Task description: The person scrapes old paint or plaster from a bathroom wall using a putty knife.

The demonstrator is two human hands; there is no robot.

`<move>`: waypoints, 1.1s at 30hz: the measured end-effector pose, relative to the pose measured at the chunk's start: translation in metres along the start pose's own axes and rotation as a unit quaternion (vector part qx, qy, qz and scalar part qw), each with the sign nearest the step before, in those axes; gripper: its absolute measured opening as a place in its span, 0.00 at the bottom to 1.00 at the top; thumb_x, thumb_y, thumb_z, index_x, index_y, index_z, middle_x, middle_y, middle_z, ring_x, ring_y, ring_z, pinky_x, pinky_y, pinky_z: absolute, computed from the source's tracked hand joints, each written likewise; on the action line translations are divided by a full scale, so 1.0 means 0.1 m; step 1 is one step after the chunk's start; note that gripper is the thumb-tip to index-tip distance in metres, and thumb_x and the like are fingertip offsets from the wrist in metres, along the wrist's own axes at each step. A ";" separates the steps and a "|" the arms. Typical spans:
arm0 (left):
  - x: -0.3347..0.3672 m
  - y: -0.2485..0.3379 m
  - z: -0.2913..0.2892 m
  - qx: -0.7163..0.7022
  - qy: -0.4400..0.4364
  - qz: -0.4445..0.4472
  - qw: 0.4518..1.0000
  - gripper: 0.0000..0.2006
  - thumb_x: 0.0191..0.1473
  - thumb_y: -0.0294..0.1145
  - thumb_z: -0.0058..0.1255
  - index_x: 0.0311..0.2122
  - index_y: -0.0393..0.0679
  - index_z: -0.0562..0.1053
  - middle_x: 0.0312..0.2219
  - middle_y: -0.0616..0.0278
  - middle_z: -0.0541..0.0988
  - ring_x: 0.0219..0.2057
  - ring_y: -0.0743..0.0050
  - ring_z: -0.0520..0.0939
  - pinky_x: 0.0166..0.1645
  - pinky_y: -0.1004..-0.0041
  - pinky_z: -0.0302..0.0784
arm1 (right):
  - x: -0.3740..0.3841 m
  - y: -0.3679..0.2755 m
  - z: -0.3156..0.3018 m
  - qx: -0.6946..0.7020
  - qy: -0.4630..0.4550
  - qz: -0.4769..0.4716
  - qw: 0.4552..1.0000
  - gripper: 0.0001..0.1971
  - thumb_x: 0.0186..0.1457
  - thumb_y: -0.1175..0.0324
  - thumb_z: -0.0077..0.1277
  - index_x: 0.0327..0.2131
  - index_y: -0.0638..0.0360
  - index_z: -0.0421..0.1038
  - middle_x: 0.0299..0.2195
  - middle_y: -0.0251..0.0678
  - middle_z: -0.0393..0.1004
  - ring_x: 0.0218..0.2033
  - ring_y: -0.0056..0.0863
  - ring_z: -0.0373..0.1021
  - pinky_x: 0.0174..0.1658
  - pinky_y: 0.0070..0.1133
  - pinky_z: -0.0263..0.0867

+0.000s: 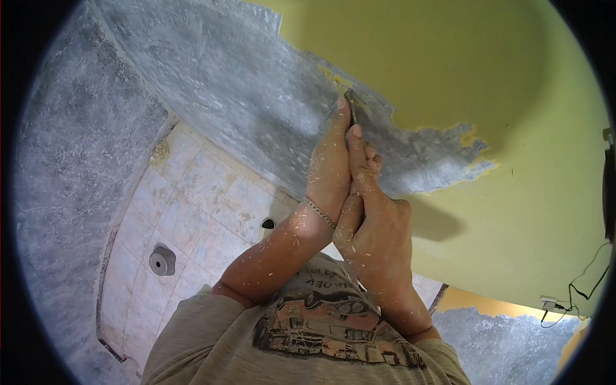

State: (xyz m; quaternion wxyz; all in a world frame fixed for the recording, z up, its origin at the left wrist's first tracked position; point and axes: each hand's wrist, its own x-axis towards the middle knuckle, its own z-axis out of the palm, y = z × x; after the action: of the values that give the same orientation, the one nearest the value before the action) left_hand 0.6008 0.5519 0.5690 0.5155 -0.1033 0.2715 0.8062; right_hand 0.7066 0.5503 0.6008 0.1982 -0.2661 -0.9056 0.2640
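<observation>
Both my hands are raised together against the wall, closed on a thin dark scraper (350, 102) seen nearly edge-on. Its tip meets the border between green paint (443, 77) and bare grey plaster (256, 83). My left hand (330, 160), with a chain bracelet at the wrist, presses along the scraper's left side. On the right, my right hand (378, 215) wraps its lower part, the index finger stretched upward and the other fingers curled. The handle is hidden between the palms. Pale paint flakes speckle both forearms and hands.
Below lies a tiled floor (205, 186) with dust smears. A round grey object (162, 260) and a small dark object (268, 223) are on it. Another scraped grey wall (70, 179) rises at left. At right, a white socket (550, 304) with dark cables hangs near the green wall.
</observation>
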 end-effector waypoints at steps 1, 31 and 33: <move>0.03 0.00 0.01 0.001 0.003 -0.002 1.000 0.29 0.67 0.59 0.43 0.16 0.54 0.63 0.09 0.70 0.66 0.09 0.79 0.65 0.19 0.79 0.68 | 0.03 -0.02 -0.01 0.002 -0.002 0.003 1.000 0.29 0.55 0.78 0.47 0.63 0.62 0.63 0.18 0.50 0.72 0.17 0.47 0.71 0.24 0.37 0.68; 0.16 0.21 -0.20 -0.027 -0.130 0.002 0.991 0.23 0.65 0.59 0.46 0.32 0.48 0.66 0.17 0.65 0.68 0.15 0.77 0.69 0.20 0.75 0.69 | 0.13 -0.24 0.11 -0.034 0.035 0.004 0.999 0.24 0.58 0.77 0.45 0.59 0.57 0.70 0.42 0.53 0.77 0.27 0.55 0.74 0.32 0.35 0.73; 0.07 0.10 -0.07 0.027 -0.057 -0.001 0.998 0.22 0.65 0.59 0.46 0.30 0.50 0.65 0.16 0.67 0.68 0.15 0.77 0.68 0.19 0.74 0.69 | 0.09 -0.25 0.12 -0.031 0.050 0.005 0.998 0.24 0.58 0.77 0.45 0.59 0.58 0.70 0.40 0.54 0.77 0.26 0.55 0.74 0.31 0.35 0.72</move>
State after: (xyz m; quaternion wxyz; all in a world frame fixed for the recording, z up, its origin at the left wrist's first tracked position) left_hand 0.5884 0.5501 0.5635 0.5338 -0.0434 0.2635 0.8023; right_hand 0.6842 0.5329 0.6077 0.2336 -0.2897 -0.9010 0.2228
